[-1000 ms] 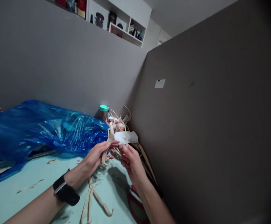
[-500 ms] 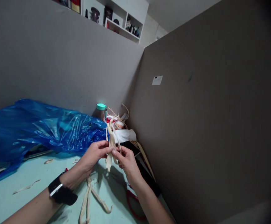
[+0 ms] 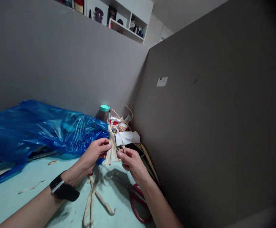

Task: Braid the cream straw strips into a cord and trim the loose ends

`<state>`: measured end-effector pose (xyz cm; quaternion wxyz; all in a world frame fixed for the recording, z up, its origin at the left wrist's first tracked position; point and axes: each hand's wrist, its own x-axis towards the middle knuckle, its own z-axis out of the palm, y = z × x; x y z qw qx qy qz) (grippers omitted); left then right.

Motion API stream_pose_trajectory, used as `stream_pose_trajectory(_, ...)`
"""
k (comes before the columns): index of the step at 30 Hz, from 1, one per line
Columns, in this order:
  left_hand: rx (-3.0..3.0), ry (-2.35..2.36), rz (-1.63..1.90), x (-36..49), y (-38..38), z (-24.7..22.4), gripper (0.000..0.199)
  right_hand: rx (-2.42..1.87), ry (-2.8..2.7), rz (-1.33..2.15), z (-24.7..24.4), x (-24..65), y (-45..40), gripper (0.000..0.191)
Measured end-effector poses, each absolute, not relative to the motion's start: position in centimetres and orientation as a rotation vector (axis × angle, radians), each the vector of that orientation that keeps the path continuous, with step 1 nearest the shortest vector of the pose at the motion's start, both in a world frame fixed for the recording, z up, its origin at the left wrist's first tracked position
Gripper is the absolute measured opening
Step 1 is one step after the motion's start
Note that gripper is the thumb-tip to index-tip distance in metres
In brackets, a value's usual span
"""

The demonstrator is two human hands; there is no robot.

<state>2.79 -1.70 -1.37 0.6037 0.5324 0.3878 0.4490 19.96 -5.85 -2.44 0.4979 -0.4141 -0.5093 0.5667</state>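
My left hand (image 3: pixel 97 152) pinches a bundle of pale dried plant fibre (image 3: pixel 110 148), knotted near its top and flaring out at the bottom. A thin strand (image 3: pixel 121 138) runs from the bundle's top to my right hand (image 3: pixel 129 159), whose thumb and fingers are closed on it. Both hands are raised above the pale green table. Below them lies another fibre piece (image 3: pixel 91 196) with a red tie at its top and long strips spreading down. Red-handled scissors (image 3: pixel 140 202) rest partly behind my right forearm.
A crumpled blue plastic bag (image 3: pixel 57 129) covers the table's left back. In the corner stand a turquoise-lidded jar (image 3: pixel 104 111) and a patterned cup (image 3: pixel 122 127), beside white paper (image 3: pixel 128 138). Grey partitions (image 3: pixel 190 114) rise behind and right. Fibre scraps (image 3: pixel 31 187) lie at left.
My hands have drawn apart. The right has moved slightly right with the thin strand, separating it from the bundle in my left hand. More of the scissors shows.
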Motion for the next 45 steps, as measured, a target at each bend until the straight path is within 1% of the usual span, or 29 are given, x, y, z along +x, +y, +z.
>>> stream_pose_trajectory(5, 1.28, 0.872, 1.029, 3.2, -2.0, -1.5, 0.028, -1.024, -1.217, 1.306, -2.3, 19.9, -6.0, 0.038)
stream_pose_trajectory(10, 1.375, 0.849, 1.042, 3.5, -2.1, -1.3, 0.023, -1.073, -1.293, 1.274, -2.3, 19.7, -6.1, 0.041)
stream_pose_trajectory(15, 1.44, 0.83, 0.981, 3.4, -2.1, -1.1, 0.021, -1.092, -1.342, 1.246, -2.9, 20.1, -5.5, 0.031)
stream_pose_trajectory(18, 1.452, 0.819, 0.939, 3.3, -2.1, -1.2, 0.021, -1.089, -1.353, 1.26, -3.2, 20.3, -5.3, 0.029)
stream_pose_trajectory(20, 1.454, 0.807, 0.915, 3.3, -2.1, -1.3, 0.023, -1.086, -1.332, 1.257, -3.4, 20.3, -5.3, 0.03)
stream_pose_trajectory(24, 1.456, 0.791, 0.863, 3.4, -2.2, -1.4, 0.036, -1.096, -1.287, 1.241, -3.5, 20.3, -5.4, 0.031)
stream_pose_trajectory(28, 1.447, 0.842, 0.87, 3.4, -2.2, -1.1, 0.035, -1.108, -1.307, 1.229, -3.6, 20.3, -5.2, 0.031)
stream_pose_trajectory(33, 1.432, 0.896, 0.89, 3.2, -2.1, -1.2, 0.037, -1.108, -1.408, 1.142, -4.2, 20.2, -4.9, 0.032)
stream_pose_trajectory(38, 1.42, 0.89, 0.877, 3.0, -2.0, -1.4, 0.037, -1.139, -1.488, 1.023, -4.8, 20.6, -4.5, 0.019)
stream_pose_trajectory(45, 1.452, 0.862, 0.785, 3.1, -2.0, -2.3, 0.036, -1.169, -1.532, 0.926, -4.7, 20.6, -4.7, 0.023)
